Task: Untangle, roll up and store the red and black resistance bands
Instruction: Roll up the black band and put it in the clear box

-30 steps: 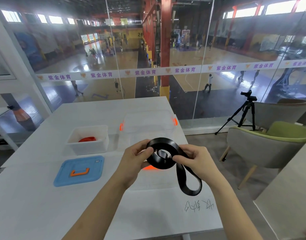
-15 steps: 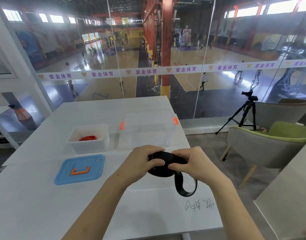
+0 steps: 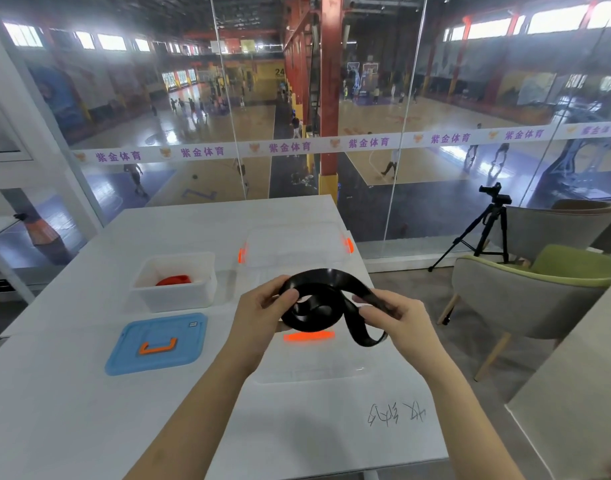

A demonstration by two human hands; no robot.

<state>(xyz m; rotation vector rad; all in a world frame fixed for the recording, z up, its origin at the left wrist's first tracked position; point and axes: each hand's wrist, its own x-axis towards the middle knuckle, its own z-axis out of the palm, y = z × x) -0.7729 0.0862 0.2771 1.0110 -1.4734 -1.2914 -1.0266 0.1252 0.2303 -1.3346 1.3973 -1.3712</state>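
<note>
One red band [image 3: 174, 280] lies in the white bin [image 3: 172, 300] at left. Left hand [image 3: 259, 311] pinches the coiled black band [image 3: 319, 275] above the white table [image 3: 72, 417]; right hand [image 3: 402, 322] grips its loose loop, fingers curled

Clear tub [image 3: 297, 249], white tub [image 3: 174, 299] ahead

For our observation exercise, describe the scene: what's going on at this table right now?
A person holds the black resistance band over the white table with both hands. The left hand grips the partly coiled part, while the right hand pinches the strap beside it; one loop hangs loose below. The red band already lies in the small white box, and a blue lid rests on the table in front of it. A clear bin stands behind the hands.
</note>
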